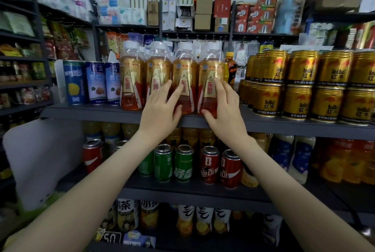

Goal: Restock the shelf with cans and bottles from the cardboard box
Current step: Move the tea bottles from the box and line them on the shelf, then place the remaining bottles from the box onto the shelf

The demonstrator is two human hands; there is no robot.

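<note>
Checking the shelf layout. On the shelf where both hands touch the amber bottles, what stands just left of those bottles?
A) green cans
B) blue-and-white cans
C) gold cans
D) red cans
B: the blue-and-white cans stand just left of the amber bottles, while the gold cans are stacked to their right.

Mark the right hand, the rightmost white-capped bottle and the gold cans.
right hand (221,108), head view, back of the hand.
rightmost white-capped bottle (209,72), head view, its gold label.
gold cans (297,102), head view, label of a front lower can.
</note>
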